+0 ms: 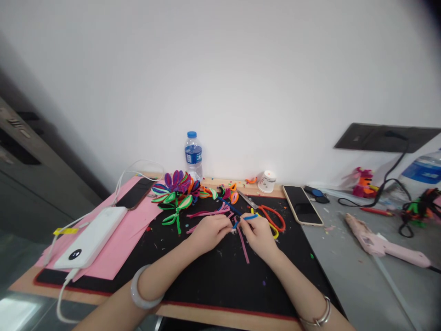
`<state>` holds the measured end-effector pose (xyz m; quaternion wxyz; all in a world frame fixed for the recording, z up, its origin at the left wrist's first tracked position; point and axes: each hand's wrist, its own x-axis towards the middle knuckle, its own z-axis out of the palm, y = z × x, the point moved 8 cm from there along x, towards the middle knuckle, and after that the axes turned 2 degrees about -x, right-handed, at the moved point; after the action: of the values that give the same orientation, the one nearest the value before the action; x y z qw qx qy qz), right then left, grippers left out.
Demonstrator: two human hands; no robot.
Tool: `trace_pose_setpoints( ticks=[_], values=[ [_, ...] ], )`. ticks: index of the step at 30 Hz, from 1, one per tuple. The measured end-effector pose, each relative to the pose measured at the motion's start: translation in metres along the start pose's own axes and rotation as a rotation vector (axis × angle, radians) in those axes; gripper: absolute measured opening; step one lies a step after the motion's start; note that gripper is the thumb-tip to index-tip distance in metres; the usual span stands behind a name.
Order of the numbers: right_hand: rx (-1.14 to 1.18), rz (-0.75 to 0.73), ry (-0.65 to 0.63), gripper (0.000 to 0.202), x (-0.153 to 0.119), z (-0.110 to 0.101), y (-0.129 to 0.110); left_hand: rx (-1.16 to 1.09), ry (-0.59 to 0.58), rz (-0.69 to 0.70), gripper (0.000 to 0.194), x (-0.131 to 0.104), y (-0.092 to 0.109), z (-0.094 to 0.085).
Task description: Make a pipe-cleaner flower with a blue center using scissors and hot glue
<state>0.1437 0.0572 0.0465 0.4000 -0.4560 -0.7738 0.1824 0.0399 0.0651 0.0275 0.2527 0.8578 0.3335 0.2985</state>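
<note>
Over the middle of the black mat (220, 280), my left hand (213, 231) and my right hand (257, 234) are close together, both with fingers pinched. Between them is a short blue pipe cleaner (250, 217), one end sticking out past my right fingers. Several pink pipe cleaners (244, 246) lie around and under the hands. Just beyond them are orange-handled scissors (274, 216), partly behind my right hand. To the left lie bright pipe-cleaner flowers (175, 181) with green leaves (177, 209). What the fingertips cover is hidden.
A white power bank (91, 236) with cables rests on pink paper (120, 248) at left, near a dark phone (136, 193). A water bottle (193, 156) and white cup (267, 181) stand by the wall. At right lie another phone (303, 205) and a pink glue gun (386, 243).
</note>
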Motion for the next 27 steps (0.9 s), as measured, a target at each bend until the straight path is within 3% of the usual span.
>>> trace_pose_setpoints(
  ticks=[3,7,12,17,23,27],
  values=[
    [-0.055,-0.006,0.052,0.027,0.002,-0.006,0.001,-0.293,0.063,-0.16,0.013,0.0,-0.015,0.001],
    [-0.073,0.002,0.099,0.025,0.002,-0.013,0.004,-0.785,0.17,-0.411,0.025,-0.002,-0.035,0.002],
    [0.016,-0.086,0.057,0.022,0.001,-0.012,-0.003,-1.197,0.155,-0.542,0.024,-0.006,-0.038,0.011],
    [0.055,-0.067,0.056,0.022,0.002,-0.013,-0.001,-1.33,0.094,-0.581,0.024,-0.009,-0.039,0.02],
    [0.011,0.107,0.125,0.019,0.0,-0.016,0.018,-1.332,0.13,-0.595,0.027,-0.01,-0.044,0.02],
    [0.021,0.13,0.055,0.022,0.002,-0.014,0.02,-1.336,0.174,-0.61,0.025,-0.011,-0.046,0.02]
  ],
)
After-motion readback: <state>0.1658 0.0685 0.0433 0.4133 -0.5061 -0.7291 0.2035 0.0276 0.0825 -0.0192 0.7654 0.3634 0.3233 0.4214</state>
